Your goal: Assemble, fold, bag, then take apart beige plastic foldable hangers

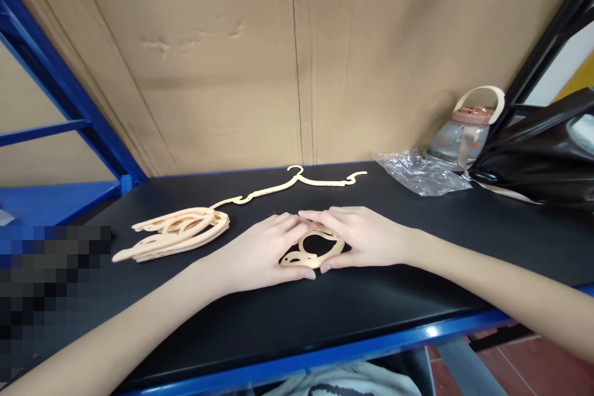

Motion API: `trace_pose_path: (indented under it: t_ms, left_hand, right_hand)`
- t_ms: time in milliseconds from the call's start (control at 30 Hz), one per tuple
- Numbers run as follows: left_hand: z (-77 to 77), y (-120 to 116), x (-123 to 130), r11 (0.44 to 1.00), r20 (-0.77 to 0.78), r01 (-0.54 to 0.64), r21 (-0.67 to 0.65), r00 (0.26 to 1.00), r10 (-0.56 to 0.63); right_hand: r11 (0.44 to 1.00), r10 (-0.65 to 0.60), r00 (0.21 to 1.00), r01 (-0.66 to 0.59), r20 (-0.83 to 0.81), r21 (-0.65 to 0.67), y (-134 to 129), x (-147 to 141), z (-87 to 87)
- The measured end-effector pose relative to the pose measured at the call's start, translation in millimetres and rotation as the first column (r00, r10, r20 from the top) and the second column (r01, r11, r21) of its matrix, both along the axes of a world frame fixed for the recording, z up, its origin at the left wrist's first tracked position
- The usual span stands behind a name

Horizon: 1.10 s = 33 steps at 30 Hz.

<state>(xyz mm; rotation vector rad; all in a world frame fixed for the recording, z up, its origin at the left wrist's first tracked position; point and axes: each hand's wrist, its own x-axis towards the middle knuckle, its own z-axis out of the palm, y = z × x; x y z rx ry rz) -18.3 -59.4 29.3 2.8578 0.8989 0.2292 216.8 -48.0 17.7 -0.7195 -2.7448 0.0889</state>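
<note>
Pinched between thumbs on the near side and curled fingers on the far side, a folded cream clothes hanger [330,258] sits low over the black tabletop [260,328], the left hand [266,253] closed on one end and the right hand [366,238] on the other. From where I stand, the fingers of both hands come together behind it and cover its far edge, while its looped middle shows in the gap; whether it touches the tabletop I can't tell.

Left of the grip, just past the left wrist, lies a pile of folded hangers [185,232] in the same cream colour. Beyond the grip, an opened-out hanger [320,182] stretches sideways with its hook pointing away from the person, its left end reaching the pile. That pile and that long hanger take up the space to the left and behind the hands.

Farther off, beyond the right hand, there's a crumpled clear plastic bag [417,173] just beside a clear water bottle [459,136] with a pinkish lid and a looped handle. A shiny black bag [547,154] slumps to the right of the bottle, and a cardboard sheet [208,74] walls off the back.
</note>
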Motion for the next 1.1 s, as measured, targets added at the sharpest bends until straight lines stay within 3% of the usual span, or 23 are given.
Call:
trace_pose_path:
  t_ms: [300, 433, 533, 633, 733, 800, 867, 933, 1033, 1100]
  left_hand:
    - [0.9, -9, 7, 1.0, 0.028, -0.017, -0.002, 0.999, 0.017]
    - [6.3, -8, 4, 0.993, 0.0, -0.051, 0.102, 0.999, 0.051]
    - [22.9, 0, -7, 0.969, 0.015, -0.101, 0.226, 0.995, 0.1]
    - [50.5, 12, -30, 0.934, 0.086, -0.247, 0.257, 0.969, 0.233]
    - [76.9, 23, -68, 0.877, 0.069, -0.459, 0.146, 0.889, 0.453]
    - [86.8, 30, -100, 0.823, -0.013, -0.569, 0.006, 0.823, 0.569]
    - [89.4, 37, -133, 0.723, -0.2, -0.686, -0.08, 0.722, 0.662]
    - [86.8, 41, -160, 0.664, -0.366, -0.735, -0.138, 0.66, 0.656]
    - [80.6, 42, -178, 0.649, -0.421, -0.743, -0.165, 0.648, 0.635]
    - [78.0, 40, -176, 0.681, -0.361, -0.728, -0.076, 0.657, 0.662]
  right_hand:
    - [0.998, -0.005, 0.999, 0.008, -0.054, 0.064, -3, -3, -0.5]
    - [0.995, -0.055, 0.982, 0.069, -0.182, 0.068, -1, 3, 6.9]
    - [0.988, -0.111, 0.967, 0.132, -0.23, 0.079, 2, 10, 12.7]
    - [0.984, -0.153, 0.966, 0.168, -0.207, 0.062, 4, 13, 14.5]
    - [0.983, -0.169, 0.971, 0.178, -0.168, 0.041, 5, 12, 13.1]
    - [0.985, -0.163, 0.975, 0.169, -0.15, 0.031, 6, 10, 11.7]
    - [0.986, -0.16, 0.977, 0.165, -0.139, 0.023, 6, 8, 10.5]
    - [0.986, -0.163, 0.978, 0.167, -0.13, 0.015, 7, 7, 9.6]
    - [0.985, -0.167, 0.978, 0.169, -0.123, 0.01, 7, 7, 8.4]
    - [0.986, -0.167, 0.979, 0.169, -0.118, 0.01, 7, 7, 7.5]
